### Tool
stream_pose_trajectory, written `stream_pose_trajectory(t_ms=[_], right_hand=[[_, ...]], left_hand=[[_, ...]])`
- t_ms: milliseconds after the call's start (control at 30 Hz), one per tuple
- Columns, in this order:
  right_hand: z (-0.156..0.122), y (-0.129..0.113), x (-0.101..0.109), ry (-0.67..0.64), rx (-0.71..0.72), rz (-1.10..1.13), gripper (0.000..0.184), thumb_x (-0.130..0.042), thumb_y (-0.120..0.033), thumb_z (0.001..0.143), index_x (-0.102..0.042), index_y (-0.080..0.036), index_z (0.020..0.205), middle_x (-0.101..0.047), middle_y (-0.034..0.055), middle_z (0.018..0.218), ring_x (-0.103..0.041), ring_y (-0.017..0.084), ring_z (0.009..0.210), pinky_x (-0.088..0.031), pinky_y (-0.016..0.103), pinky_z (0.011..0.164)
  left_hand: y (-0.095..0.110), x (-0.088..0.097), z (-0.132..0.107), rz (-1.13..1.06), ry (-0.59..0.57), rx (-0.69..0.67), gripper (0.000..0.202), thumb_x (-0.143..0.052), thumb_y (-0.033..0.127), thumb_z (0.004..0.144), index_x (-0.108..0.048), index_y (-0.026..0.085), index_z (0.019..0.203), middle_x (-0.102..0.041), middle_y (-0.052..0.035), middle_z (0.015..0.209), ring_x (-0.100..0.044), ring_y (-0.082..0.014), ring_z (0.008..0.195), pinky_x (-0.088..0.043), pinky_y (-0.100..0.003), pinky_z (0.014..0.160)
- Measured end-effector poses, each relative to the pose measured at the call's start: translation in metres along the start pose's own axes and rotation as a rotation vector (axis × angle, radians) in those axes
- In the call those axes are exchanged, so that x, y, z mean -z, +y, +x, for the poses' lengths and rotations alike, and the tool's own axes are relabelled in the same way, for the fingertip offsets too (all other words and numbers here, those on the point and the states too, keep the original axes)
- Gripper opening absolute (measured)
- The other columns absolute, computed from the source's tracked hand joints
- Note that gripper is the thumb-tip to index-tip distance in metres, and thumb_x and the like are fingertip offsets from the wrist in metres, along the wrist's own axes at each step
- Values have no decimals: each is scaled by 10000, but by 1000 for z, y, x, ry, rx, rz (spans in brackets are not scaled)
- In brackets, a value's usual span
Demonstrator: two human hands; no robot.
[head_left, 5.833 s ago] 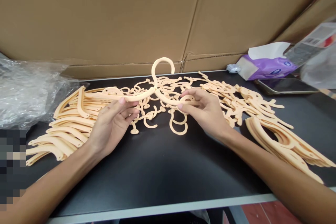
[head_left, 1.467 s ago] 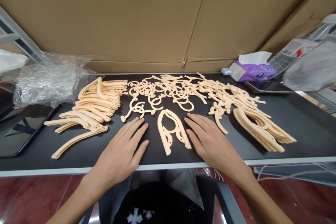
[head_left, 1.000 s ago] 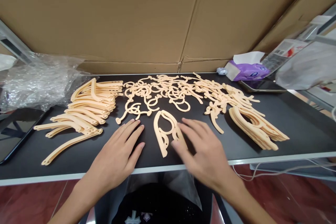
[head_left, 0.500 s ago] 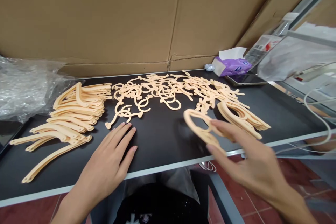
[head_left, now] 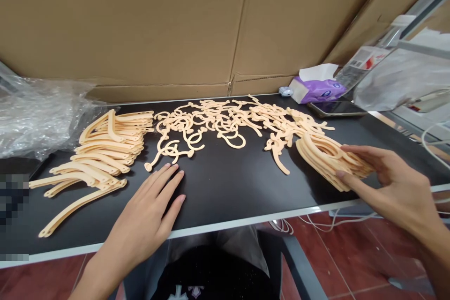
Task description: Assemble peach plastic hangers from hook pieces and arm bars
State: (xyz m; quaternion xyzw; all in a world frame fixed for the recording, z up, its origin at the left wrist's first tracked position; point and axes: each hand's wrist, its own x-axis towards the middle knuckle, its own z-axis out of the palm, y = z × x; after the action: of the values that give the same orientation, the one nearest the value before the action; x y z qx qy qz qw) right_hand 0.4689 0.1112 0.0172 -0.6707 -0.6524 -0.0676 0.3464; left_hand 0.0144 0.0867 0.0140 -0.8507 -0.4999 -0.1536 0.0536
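My left hand (head_left: 149, 211) lies flat on the black table, fingers stretched out and nothing in them. Just beyond its fingertips are loose beige hook-shaped plastic pieces (head_left: 172, 151). On the right, my right hand (head_left: 390, 183) has its thumb and fingers around a beige looped plastic piece (head_left: 318, 143), which sits on top of a stack of similar pieces (head_left: 309, 166). The palm side and part of the stack are hidden by the hand. At left, long curved beige plastic arms (head_left: 105, 154) lie in an overlapping row, with one arm (head_left: 79, 206) nearer the front edge.
Clear plastic wrap (head_left: 42, 117) lies at the left. A tangle of hook pieces (head_left: 225, 115) spreads along the back, before a cardboard wall (head_left: 158, 23). A purple tissue pack (head_left: 319, 89) and a phone (head_left: 337, 108) are at back right. White cables (head_left: 326, 225) hang below the table edge.
My right hand has carried the looped piece rightward and down onto the stack. A hook piece now shows left of the stack. My left hand has stayed in place.
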Motion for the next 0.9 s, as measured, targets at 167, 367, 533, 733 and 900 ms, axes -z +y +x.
stream_pose_trajectory(t_ms=[167,367,533,733,900], right_hand=[[1,0,5,-18,83,11,485,-636,-455,855,-629,-167,1246,-715,161,1183,-687,288,1096,-515,424,990],[-41,-35,16,220,238,61,216,-658,-228,854,-649,-195,1067,-704,142,961,-692,265,906,-542,443,862],[-133,-53,-4,-3,469,262,152,-615,-106,838,-624,-236,915,-650,-7,686,-628,163,606,-520,315,615],[-230,-12,-55,-392,55,-80,212,-560,-287,897,-648,-209,1073,-707,133,1034,-688,320,936,-561,440,708],[-253,-1,-64,-575,-159,-85,338,-465,-354,934,-613,-192,1190,-596,166,1296,-656,339,1115,-561,477,863]], left_hand=[[1,2,-1,-4,8,6,491,-433,408,1024,-497,150,1438,-485,-125,1517,-454,-313,1408,-419,-526,1166],[2,3,-4,-60,58,11,398,-469,354,1017,-586,156,1341,-564,-119,1439,-499,-293,1374,-444,-493,1157],[4,5,-4,-84,46,30,389,-466,350,1018,-600,150,1324,-571,-130,1429,-503,-283,1373,-431,-487,1167],[7,9,2,-93,14,65,397,-430,366,1022,-603,159,1313,-570,-124,1431,-510,-273,1370,-407,-481,1183],[9,12,5,-77,7,79,401,-424,399,1021,-619,172,1288,-582,-101,1424,-545,-264,1336,-413,-457,1175]])
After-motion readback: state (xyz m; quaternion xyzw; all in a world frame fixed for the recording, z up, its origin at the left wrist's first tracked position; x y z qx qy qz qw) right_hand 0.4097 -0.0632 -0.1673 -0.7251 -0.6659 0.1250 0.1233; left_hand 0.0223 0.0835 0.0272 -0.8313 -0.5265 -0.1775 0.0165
